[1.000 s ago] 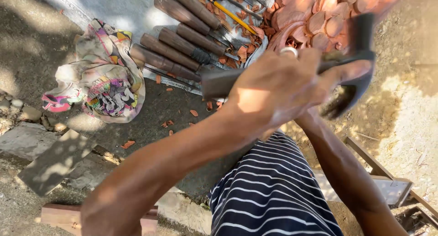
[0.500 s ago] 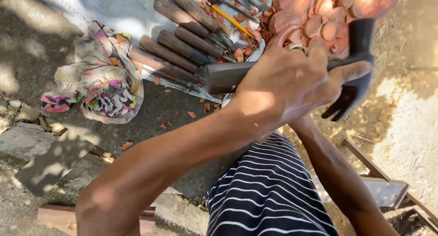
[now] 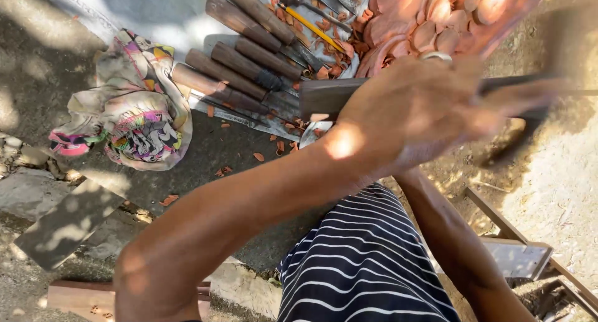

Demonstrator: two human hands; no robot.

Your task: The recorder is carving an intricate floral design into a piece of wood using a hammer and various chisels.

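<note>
- Striped cloth [image 3: 367, 266] in navy and white lies nearest the viewer, below both forearms.
- Left hand [image 3: 414, 113] is closed around a dark wooden handle [image 3: 327, 96], a ring on one finger; its back covers most of the grip.
- Right hand's state cannot be told: only its forearm shows, and the left hand hides the rest.
- Blurred dark tool end [image 3: 529, 119] sticks out just right of the left hand.
- Wood-handled chisels [image 3: 249, 63] lie in a row beyond the left hand, reddish chips scattered among them.
- Carved reddish wood piece [image 3: 430, 23] sits past the knuckles.
- Patterned rag [image 3: 128, 116] lies well to the left.
</note>
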